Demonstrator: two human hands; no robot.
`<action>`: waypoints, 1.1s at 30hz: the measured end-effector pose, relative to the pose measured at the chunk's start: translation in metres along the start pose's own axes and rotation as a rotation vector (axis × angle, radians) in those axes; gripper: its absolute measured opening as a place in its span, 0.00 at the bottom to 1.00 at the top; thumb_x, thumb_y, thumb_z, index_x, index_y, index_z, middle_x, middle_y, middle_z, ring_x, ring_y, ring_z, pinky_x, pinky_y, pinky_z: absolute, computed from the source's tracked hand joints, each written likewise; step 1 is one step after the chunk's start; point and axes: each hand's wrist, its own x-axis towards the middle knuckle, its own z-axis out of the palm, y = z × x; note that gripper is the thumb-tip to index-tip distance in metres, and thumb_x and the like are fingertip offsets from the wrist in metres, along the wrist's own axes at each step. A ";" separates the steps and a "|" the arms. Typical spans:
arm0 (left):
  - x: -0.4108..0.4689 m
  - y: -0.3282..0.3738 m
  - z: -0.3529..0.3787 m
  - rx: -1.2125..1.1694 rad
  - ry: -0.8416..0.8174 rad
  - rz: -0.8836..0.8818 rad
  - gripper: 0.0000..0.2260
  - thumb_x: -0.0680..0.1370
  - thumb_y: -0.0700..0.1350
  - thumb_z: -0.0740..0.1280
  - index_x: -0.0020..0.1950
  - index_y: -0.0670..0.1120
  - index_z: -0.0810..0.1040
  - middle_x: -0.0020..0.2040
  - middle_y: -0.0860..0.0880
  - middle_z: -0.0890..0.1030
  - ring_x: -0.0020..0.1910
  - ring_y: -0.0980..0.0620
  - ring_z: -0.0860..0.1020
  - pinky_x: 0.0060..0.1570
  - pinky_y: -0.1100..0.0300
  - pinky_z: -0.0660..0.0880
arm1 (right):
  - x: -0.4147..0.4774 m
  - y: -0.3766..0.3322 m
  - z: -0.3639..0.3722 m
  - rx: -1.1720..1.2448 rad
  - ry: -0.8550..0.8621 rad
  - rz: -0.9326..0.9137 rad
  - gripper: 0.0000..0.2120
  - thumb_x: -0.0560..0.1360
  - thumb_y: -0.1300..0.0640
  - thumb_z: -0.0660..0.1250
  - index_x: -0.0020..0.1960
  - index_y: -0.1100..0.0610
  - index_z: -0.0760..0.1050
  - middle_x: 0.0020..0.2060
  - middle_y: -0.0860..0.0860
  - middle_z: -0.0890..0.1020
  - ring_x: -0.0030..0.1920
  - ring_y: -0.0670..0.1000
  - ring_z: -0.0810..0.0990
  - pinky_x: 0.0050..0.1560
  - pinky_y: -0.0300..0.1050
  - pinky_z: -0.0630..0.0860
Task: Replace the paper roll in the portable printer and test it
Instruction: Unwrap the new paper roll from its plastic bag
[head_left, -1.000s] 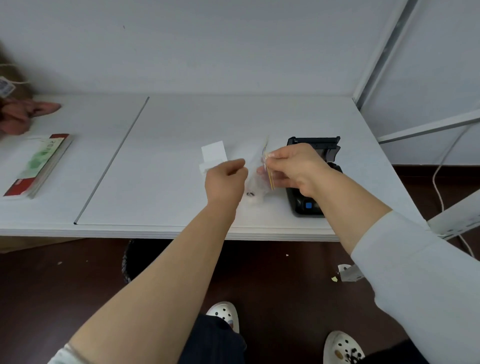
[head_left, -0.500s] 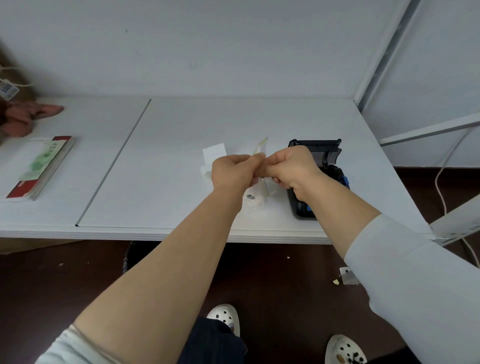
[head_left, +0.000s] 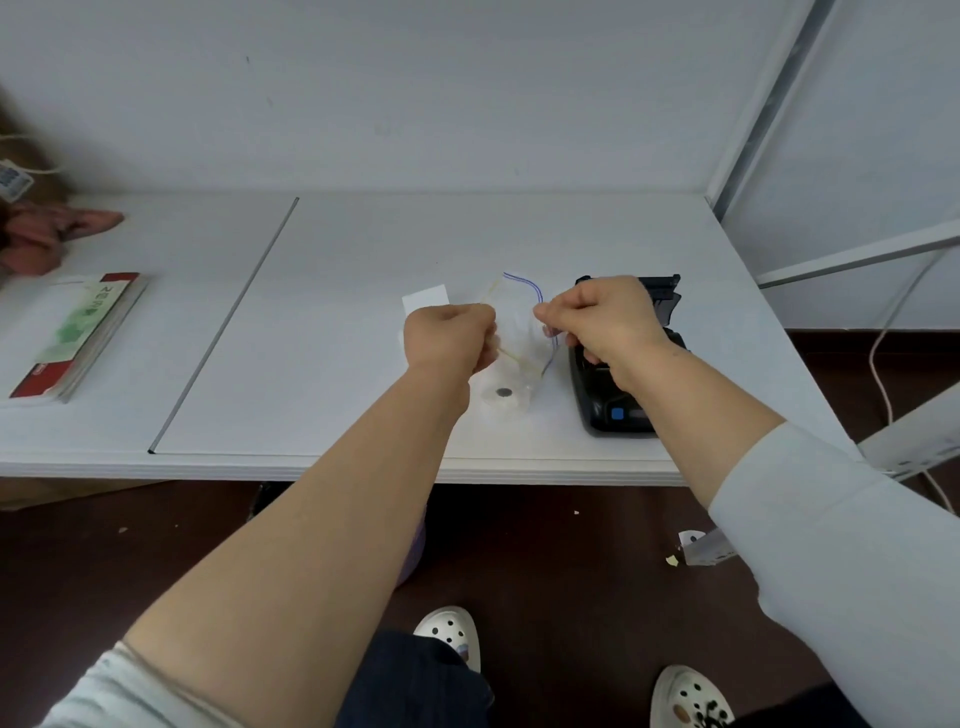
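Observation:
A clear zip bag (head_left: 519, 322) hangs above the white table (head_left: 322, 322), its mouth pulled apart. My left hand (head_left: 449, 338) pinches the bag's left lip and my right hand (head_left: 597, 317) pinches the right lip. Inside the bag's bottom sits a white paper roll (head_left: 500, 396) with a dark core. Behind and under my right hand the black portable printer (head_left: 618, 410) lies with its lid raised and a blue button at its near end. A small white slip of paper (head_left: 423, 300) lies behind my left hand.
A red and green booklet (head_left: 78, 338) lies at the table's left, with pink cloth (head_left: 47, 231) behind it. A seam (head_left: 228, 317) runs across the tabletop. A metal frame post (head_left: 758, 104) and a white cable (head_left: 883, 338) stand at the right. My shoes (head_left: 452, 634) show below.
My hands met at the top of the bag, then drew apart sideways, so the bag's mouth now gapes open. The printer and slip have not moved.

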 end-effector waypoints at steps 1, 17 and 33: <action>0.003 -0.001 -0.002 0.014 0.025 0.010 0.09 0.72 0.34 0.64 0.32 0.40 0.74 0.31 0.45 0.73 0.27 0.50 0.70 0.37 0.61 0.77 | 0.002 0.000 -0.001 -0.102 0.028 -0.047 0.06 0.70 0.61 0.70 0.37 0.64 0.80 0.26 0.51 0.77 0.17 0.41 0.69 0.20 0.31 0.64; 0.014 -0.061 -0.007 0.711 -0.223 0.150 0.38 0.69 0.33 0.67 0.75 0.43 0.55 0.72 0.45 0.64 0.70 0.42 0.65 0.62 0.46 0.73 | -0.009 -0.009 0.001 0.204 0.033 0.125 0.10 0.75 0.68 0.57 0.48 0.65 0.77 0.40 0.59 0.76 0.28 0.52 0.78 0.28 0.42 0.80; 0.019 -0.056 -0.024 0.503 -0.209 0.235 0.21 0.68 0.41 0.75 0.60 0.44 0.75 0.48 0.48 0.78 0.44 0.51 0.76 0.43 0.62 0.73 | -0.003 -0.002 0.005 0.180 0.052 0.079 0.20 0.74 0.68 0.57 0.63 0.55 0.75 0.59 0.52 0.75 0.55 0.49 0.75 0.53 0.48 0.80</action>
